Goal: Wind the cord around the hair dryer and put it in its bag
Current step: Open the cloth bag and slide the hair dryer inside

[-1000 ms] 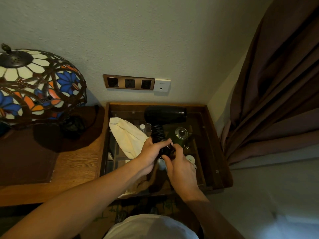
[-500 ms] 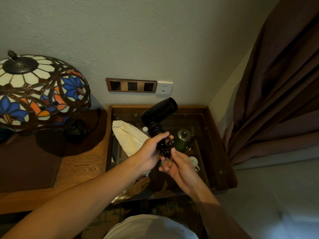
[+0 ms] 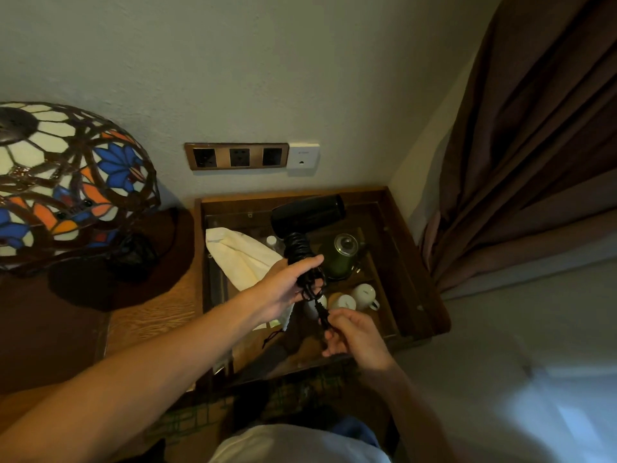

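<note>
Head view: my left hand (image 3: 283, 289) grips the cord-wound handle of the dryer (image 3: 307, 213), held above the table's (image 3: 414, 262) back edge; my right hand (image 3: 354, 335) pinches the cord (image 3: 321, 310) tail. If that tail slackens, I judge the coils could spring loose. Plug hidden; bag (image 3: 240, 259) mouth unclear.

I'm in a hotel bedroom. A stained-glass lamp (image 3: 66, 175), a tea tray (image 3: 430, 295) with cups (image 3: 365, 294), brown curtains (image 3: 534, 145) surround me.
</note>
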